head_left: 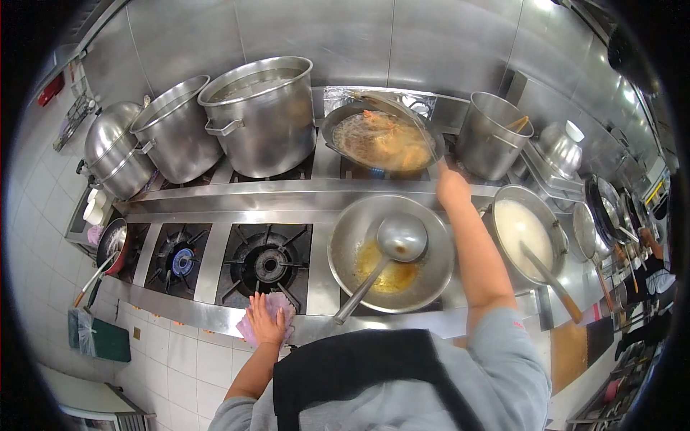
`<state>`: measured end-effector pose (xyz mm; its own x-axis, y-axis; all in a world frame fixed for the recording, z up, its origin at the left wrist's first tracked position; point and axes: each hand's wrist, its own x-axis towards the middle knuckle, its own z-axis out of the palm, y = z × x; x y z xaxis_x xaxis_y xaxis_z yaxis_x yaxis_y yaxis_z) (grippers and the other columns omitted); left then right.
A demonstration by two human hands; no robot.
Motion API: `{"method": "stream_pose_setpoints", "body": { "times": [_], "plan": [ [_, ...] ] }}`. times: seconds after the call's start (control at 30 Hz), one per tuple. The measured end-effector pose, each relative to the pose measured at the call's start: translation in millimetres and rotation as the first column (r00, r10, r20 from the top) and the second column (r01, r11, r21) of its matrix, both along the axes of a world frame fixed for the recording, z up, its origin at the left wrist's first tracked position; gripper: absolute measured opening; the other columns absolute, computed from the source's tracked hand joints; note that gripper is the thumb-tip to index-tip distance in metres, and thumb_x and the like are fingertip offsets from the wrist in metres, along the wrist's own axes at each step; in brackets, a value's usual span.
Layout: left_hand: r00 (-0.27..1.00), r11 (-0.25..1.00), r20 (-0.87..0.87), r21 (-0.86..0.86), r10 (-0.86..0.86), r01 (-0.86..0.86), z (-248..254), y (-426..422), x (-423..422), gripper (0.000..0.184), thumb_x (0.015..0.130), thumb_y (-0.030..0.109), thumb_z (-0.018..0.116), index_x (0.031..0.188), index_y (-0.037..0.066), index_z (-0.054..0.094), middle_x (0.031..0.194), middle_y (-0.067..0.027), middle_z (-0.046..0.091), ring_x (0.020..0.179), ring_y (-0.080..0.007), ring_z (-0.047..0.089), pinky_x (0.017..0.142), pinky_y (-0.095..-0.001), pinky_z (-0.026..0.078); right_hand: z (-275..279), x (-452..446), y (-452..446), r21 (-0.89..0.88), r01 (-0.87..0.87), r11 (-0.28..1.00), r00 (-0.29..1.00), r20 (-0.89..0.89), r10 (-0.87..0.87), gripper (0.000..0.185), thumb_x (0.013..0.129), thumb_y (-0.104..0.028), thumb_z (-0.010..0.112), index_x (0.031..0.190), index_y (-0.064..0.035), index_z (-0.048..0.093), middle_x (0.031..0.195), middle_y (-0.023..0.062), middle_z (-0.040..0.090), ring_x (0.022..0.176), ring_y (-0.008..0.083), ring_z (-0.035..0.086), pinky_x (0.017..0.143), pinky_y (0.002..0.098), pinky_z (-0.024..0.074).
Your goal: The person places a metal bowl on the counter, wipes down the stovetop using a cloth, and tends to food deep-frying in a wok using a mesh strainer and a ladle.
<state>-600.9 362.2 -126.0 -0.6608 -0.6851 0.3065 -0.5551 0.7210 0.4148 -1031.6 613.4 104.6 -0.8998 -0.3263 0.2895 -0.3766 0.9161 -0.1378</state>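
The left hand (267,321) lies flat, fingers extended, on a crumpled pink cloth (285,309) at the steel worktop's (194,310) front edge, beside 1 round black gas burner (269,264). Next, a wide silver metal wok (351,241) holds yellow liquid and a steel ladle (402,237). Behind, golden-orange food (381,131) fries in a dark round wok (335,123); near its right rim, the right hand (453,185) grips a blurred long-handled tool (418,122).

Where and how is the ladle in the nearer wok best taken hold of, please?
I'd grip the ladle by its handle near its end, probably from the person's side: it slants over the near rim of the wok, while the bowl rests inside.
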Motion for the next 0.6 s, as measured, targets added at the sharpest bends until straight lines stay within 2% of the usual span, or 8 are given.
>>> {"method": "stream_pose_setpoints", "body": {
  "times": [0.17,0.6],
  "plan": [
    [1.000,1.000,0.010,-0.014,-0.002,0.002,-3.5,-0.7,-0.5,0.062,0.083,0.031,0.054,0.134,0.002,0.034,0.143,-0.0149,0.031,0.136,-0.0313,0.021,0.110,-0.0502,0.012,-7.2,3.2,3.7,0.069,-0.062,0.996,0.997,-0.041,0.065,0.046,0.082,-0.005,0.046,0.128,-0.0115,0.049,0.092,0.0187,0.066,0.087,0.0319,0.065,0.074,0.0431,0.0517],
    [0.999,1.000,0.040,-0.003,0.003,-0.003,-1.9,1.1,-1.4,0.062,0.081,0.027,0.057,0.134,0.004,0.034,0.143,-0.0128,0.031,0.137,-0.0300,0.020,0.111,-0.0498,0.011,-14.4,27.8,12.1,0.083,-0.089,0.993,0.995,-0.044,0.093,0.049,0.082,-0.004,0.046,0.130,-0.0133,0.047,0.093,0.0167,0.065,0.084,0.0306,0.065,0.072,0.0413,0.0522]
  ]
}}
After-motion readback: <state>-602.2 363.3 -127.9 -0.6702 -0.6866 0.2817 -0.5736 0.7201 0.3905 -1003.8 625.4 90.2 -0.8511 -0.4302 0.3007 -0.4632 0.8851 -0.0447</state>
